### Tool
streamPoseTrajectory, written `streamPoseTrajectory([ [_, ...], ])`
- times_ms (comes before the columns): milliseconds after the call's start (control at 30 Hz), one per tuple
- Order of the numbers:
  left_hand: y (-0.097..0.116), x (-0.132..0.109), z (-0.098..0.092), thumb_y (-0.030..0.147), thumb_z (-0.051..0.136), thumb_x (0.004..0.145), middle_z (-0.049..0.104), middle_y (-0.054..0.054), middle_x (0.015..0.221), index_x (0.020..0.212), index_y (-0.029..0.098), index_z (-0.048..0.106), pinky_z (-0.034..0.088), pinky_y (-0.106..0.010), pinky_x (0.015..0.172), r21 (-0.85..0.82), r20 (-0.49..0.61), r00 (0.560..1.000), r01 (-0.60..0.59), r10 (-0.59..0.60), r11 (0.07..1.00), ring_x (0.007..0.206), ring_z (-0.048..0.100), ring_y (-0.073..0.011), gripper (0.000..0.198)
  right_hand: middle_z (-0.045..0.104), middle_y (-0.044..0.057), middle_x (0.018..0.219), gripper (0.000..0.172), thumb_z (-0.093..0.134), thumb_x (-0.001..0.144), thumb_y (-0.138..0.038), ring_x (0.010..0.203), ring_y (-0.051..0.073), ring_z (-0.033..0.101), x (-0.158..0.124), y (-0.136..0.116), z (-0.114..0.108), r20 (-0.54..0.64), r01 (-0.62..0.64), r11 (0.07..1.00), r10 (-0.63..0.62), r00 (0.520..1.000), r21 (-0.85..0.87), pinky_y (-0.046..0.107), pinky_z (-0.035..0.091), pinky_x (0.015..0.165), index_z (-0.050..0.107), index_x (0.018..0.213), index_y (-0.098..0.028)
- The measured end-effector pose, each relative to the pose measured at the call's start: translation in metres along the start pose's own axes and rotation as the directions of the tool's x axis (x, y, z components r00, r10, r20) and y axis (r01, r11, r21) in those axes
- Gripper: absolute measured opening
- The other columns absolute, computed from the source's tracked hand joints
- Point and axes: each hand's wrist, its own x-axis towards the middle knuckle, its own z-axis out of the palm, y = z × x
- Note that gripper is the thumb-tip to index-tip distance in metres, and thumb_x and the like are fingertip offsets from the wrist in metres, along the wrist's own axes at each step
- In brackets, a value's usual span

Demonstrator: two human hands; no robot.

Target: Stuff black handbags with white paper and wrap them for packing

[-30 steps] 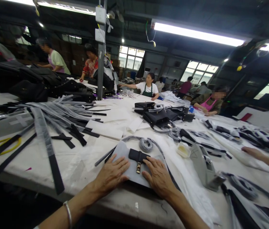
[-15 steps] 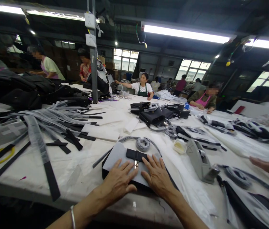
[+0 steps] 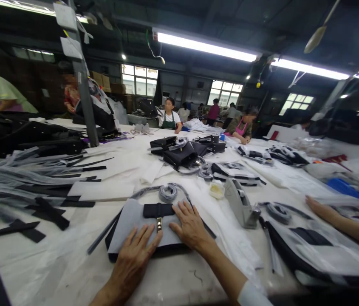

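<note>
A flat black bag [image 3: 125,253] lies on the white table [image 3: 179,280] in front of me, wrapped in grey-white sheet, with a black strap and gold buckle [image 3: 159,224] across its middle. My left hand [image 3: 134,258] lies flat on the wrapped bag's near left part, fingers stretched toward the buckle. My right hand [image 3: 190,226] rests flat on the bag's right side, fingers spread, touching the strap's right end. Neither hand holds anything.
A coiled grey cord [image 3: 168,192] lies just behind the bag. A grey tape dispenser [image 3: 241,206] and a small tub [image 3: 216,189] stand to the right. Another person's hand [image 3: 319,208] rests at far right. Black straps [image 3: 43,211] litter the left; other workers sit behind.
The view has swung to the right, so the bag sits further left in frame. My left hand has slid back toward the bag's near edge; my right hand stays by the strap.
</note>
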Motion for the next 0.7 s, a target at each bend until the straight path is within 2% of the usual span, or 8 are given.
streamPoseTrajectory([
  [100,-0.001,0.000,0.000,0.001,0.036,0.087,0.056,-0.005,0.142,0.147,0.029,0.045,0.028,-0.041,0.116,-0.008,-0.022,0.999,-0.026,0.026,1.000,0.128,0.054,-0.0232,0.067,0.036,0.009,0.158,0.063,0.050,0.095,-0.059,0.149,0.031,0.022,-0.002,0.002,-0.004,0.046,-0.035,0.999,0.034,0.998,0.036,0.058,0.018,0.120,0.043,0.148,-0.025],
  [233,-0.005,-0.001,0.000,0.002,0.035,0.086,0.056,-0.005,0.143,0.148,0.028,0.044,0.024,-0.041,0.118,-0.005,-0.051,0.997,-0.060,0.059,0.998,0.125,0.057,-0.0223,0.067,0.034,0.007,0.159,0.056,0.047,0.098,-0.055,0.149,0.028,0.022,-0.025,0.006,-0.010,0.032,-0.044,0.993,0.041,0.999,0.107,0.054,0.019,0.121,0.046,0.146,-0.025],
  [367,-0.008,0.000,0.003,0.007,0.033,0.088,0.055,-0.006,0.143,0.148,0.030,0.044,0.027,-0.043,0.117,-0.040,-0.084,0.995,-0.061,0.057,0.997,0.121,0.060,-0.0232,0.064,0.038,0.007,0.157,0.055,0.055,0.096,-0.047,0.146,0.026,0.030,-0.067,0.013,-0.017,-0.073,0.007,0.987,0.005,0.997,0.161,0.048,0.027,0.120,0.046,0.146,-0.025],
  [433,-0.008,0.001,0.003,0.009,0.033,0.090,0.055,-0.007,0.144,0.148,0.030,0.043,0.028,-0.044,0.116,-0.058,-0.082,0.996,-0.053,0.048,0.997,0.122,0.060,-0.0241,0.063,0.050,0.008,0.148,0.048,0.056,0.096,-0.040,0.139,0.025,0.043,-0.097,0.020,-0.021,-0.203,0.059,0.980,-0.019,0.979,0.189,0.046,0.033,0.118,0.051,0.141,-0.023],
  [500,-0.007,0.002,0.002,0.010,0.032,0.091,0.054,-0.007,0.145,0.149,0.030,0.042,0.029,-0.045,0.115,-0.065,-0.069,0.997,-0.042,0.037,0.997,0.122,0.060,-0.0250,0.062,0.067,0.008,0.127,0.032,0.052,0.098,-0.030,0.121,0.023,0.060,-0.133,0.032,-0.023,-0.380,0.071,0.971,0.021,0.925,0.226,0.041,0.046,0.108,0.062,0.127,-0.024],
  [567,-0.007,0.002,0.000,0.010,0.032,0.092,0.053,-0.008,0.145,0.149,0.030,0.041,0.030,-0.046,0.115,-0.061,-0.059,0.998,-0.035,0.032,0.998,0.121,0.061,-0.0257,0.062,0.075,0.005,0.100,0.023,0.049,0.098,-0.026,0.097,0.020,0.070,-0.176,0.049,-0.021,-0.534,-0.009,0.962,0.158,0.831,0.271,0.033,0.057,0.089,0.069,0.109,-0.026],
  [667,-0.006,0.003,-0.003,0.010,0.031,0.092,0.054,-0.010,0.144,0.152,0.029,0.036,0.033,-0.048,0.112,-0.051,-0.036,0.998,-0.046,0.044,0.998,0.120,0.061,-0.0273,0.063,0.073,0.003,0.080,0.015,0.058,0.094,-0.036,0.075,0.021,0.071,-0.247,0.083,-0.006,-0.610,-0.263,0.912,0.407,0.680,0.315,0.030,0.059,0.072,0.070,0.090,-0.028],
  [700,-0.006,0.004,-0.003,0.010,0.030,0.092,0.055,-0.010,0.143,0.152,0.028,0.034,0.034,-0.049,0.111,-0.048,-0.028,0.998,-0.050,0.049,0.998,0.120,0.061,-0.0281,0.064,0.071,0.003,0.075,0.021,0.060,0.092,-0.044,0.070,0.022,0.071,-0.270,0.093,0.002,-0.601,-0.344,0.882,0.472,0.645,0.323,0.031,0.059,0.068,0.070,0.083,-0.028],
])
